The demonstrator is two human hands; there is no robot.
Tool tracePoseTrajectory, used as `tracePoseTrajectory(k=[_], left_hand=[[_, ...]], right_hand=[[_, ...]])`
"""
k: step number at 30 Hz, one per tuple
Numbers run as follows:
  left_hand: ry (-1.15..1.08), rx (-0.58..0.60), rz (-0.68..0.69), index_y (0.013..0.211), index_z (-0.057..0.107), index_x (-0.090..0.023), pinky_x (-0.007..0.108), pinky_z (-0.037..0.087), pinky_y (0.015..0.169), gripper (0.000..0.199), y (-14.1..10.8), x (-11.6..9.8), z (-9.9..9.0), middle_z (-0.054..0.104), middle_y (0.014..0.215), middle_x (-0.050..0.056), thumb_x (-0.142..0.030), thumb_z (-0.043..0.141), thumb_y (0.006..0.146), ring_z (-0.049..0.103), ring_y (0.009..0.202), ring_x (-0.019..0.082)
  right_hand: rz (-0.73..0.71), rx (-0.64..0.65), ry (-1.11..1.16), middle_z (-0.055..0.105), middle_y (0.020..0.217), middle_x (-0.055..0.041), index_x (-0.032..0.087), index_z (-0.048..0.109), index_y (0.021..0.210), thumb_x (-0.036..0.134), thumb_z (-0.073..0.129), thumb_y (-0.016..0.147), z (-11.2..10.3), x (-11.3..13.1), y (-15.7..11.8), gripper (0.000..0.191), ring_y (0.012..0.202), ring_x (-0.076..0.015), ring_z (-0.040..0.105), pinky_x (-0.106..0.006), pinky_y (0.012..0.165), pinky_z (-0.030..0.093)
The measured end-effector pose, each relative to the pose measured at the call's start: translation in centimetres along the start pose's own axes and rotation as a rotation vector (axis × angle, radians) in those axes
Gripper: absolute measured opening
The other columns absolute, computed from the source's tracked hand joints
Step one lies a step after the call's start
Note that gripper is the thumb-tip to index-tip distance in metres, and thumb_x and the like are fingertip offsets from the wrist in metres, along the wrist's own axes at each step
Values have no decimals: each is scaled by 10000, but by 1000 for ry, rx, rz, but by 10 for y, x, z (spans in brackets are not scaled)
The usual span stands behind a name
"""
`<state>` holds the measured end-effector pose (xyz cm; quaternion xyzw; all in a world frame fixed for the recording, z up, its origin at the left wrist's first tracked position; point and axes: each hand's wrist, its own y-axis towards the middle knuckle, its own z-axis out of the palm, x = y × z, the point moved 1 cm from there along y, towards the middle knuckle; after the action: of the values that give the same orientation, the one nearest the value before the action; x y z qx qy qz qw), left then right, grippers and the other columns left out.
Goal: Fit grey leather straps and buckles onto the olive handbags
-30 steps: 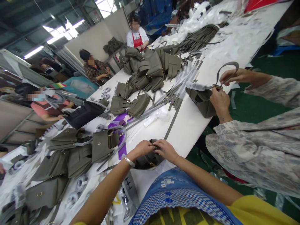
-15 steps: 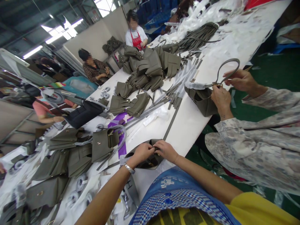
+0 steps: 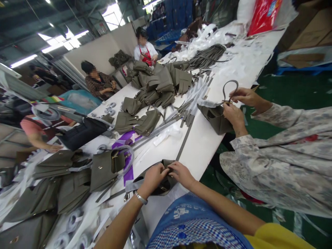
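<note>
An olive-grey handbag [image 3: 168,187] lies at the table edge right in front of me, its dark opening facing up and a small metal fitting inside. My left hand [image 3: 155,178], with a bracelet at the wrist, pinches the bag's upper edge between bent fingers. Close beside it, my right hand [image 3: 182,175] grips the same edge, the fingertips of both hands nearly meeting. What lies right under the fingertips is too small to make out. A narrow grey strip [image 3: 184,142] runs over the table just beyond the bag.
At my right a co-worker's hands [image 3: 234,112] hold a looped strap on another bag [image 3: 216,119]. A heap of olive bags [image 3: 162,81] covers the table's middle. More bags [image 3: 105,171] and wrapped rolls [image 3: 74,219] lie at my left. Other people sit across the table.
The camera view has shifted slightly, so the table and co-worker appear further left. Both my hands stay on the handbag's edge, with only small finger movement.
</note>
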<state>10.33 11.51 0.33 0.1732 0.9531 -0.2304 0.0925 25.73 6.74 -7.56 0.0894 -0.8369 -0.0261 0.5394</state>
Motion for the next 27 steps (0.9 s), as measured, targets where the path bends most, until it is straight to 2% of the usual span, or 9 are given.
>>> tracePoseTrajectory(k=[2, 4, 8, 12, 16, 21, 24, 27], left_hand=[[43, -58, 19, 1200, 579, -233, 287, 402, 675, 481, -7, 3, 3, 720, 895, 83, -560, 538, 851, 662, 838, 257], [73, -61, 65, 1308, 496, -275, 295, 413, 697, 598, -11, 4, 6, 726, 937, 80, -600, 576, 813, 672, 873, 272], [56, -33, 111, 1217, 579, -298, 296, 423, 743, 514, -14, 4, 12, 725, 1032, 70, -630, 524, 829, 669, 949, 277], [-19, -79, 104, 1244, 573, -309, 292, 429, 792, 460, -14, 6, 18, 703, 1131, 46, -561, 536, 861, 653, 1006, 258], [-63, -104, 144, 1254, 579, -309, 279, 434, 810, 417, -17, 6, 22, 679, 1195, 35, -486, 564, 877, 639, 1041, 239], [-37, -148, 177, 1208, 608, -307, 261, 446, 759, 352, -19, 3, 23, 702, 1137, 12, -425, 584, 877, 660, 979, 211], [3, -187, 164, 1166, 635, -301, 267, 452, 735, 321, -19, 3, 23, 720, 1089, 11, -401, 603, 863, 673, 941, 213], [19, -207, 146, 1147, 651, -289, 278, 458, 721, 325, -20, 4, 22, 735, 1050, 18, -411, 617, 847, 683, 917, 225]], right_hand=[[50, 7, 12, 643, 987, -63, 224, 692, 1053, 128, 642, 799, -1, 2, 0, 276, 919, -204, 615, -344, 834, 516], [79, 21, 42, 645, 916, -44, 223, 719, 982, 82, 639, 762, -3, 4, 1, 273, 839, -186, 623, -323, 782, 519], [163, 88, 212, 651, 861, -19, 212, 738, 878, 57, 656, 682, -10, 3, 6, 263, 729, -154, 618, -293, 705, 512], [301, 150, 400, 692, 826, -30, 170, 725, 895, 215, 684, 716, -15, -7, 9, 189, 742, -162, 640, -291, 712, 516], [355, 239, 444, 716, 789, -35, 140, 702, 935, 328, 652, 748, -15, -14, 11, 270, 717, -156, 657, -269, 672, 527], [377, 301, 402, 702, 705, -12, 141, 702, 820, 279, 664, 684, -10, -14, 18, 198, 638, -135, 638, -223, 601, 496], [394, 260, 319, 695, 682, -7, 147, 696, 775, 265, 666, 659, -7, -18, 19, 168, 625, -133, 625, -209, 574, 469], [435, 194, 210, 693, 667, -8, 151, 695, 773, 257, 647, 665, -11, -33, 15, 159, 620, -144, 626, -215, 558, 453]])
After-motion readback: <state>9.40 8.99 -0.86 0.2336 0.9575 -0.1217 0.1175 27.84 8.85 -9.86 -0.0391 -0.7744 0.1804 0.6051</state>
